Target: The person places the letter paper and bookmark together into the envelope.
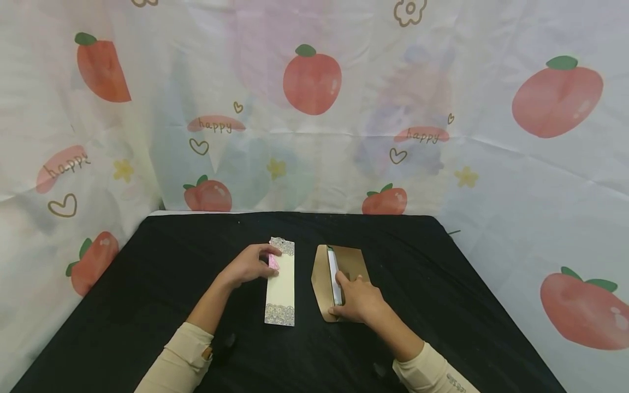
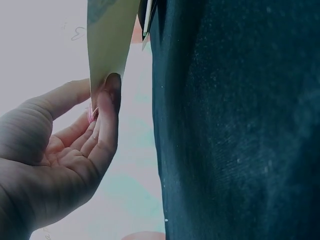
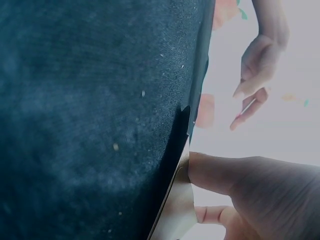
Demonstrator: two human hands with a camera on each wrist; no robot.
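My left hand [image 1: 250, 264] pinches the upper part of a cream bookmark [image 1: 281, 285] with grey lace-patterned ends. A pink tassel [image 1: 273, 262] lies at its fingers. In the left wrist view the bookmark [image 2: 107, 50] is raised, between the thumb and fingers. To its right, my right hand [image 1: 361, 299] grips a brown paper envelope [image 1: 354, 259] by its lower part, thumb at the bottom edge and index finger bent. The flap points left. A white, paper-like strip [image 1: 334, 273] shows at the envelope's opening; what it is cannot be told. The right wrist view shows the envelope's edge [image 3: 175, 205] by the thumb.
A black cloth [image 1: 196, 240] covers the table. Behind it and at both sides hangs a pale curtain [image 1: 344, 158] printed with fruit, hearts and lettering. A thin dark strip [image 1: 454, 232] sticks out at the table's back right edge.
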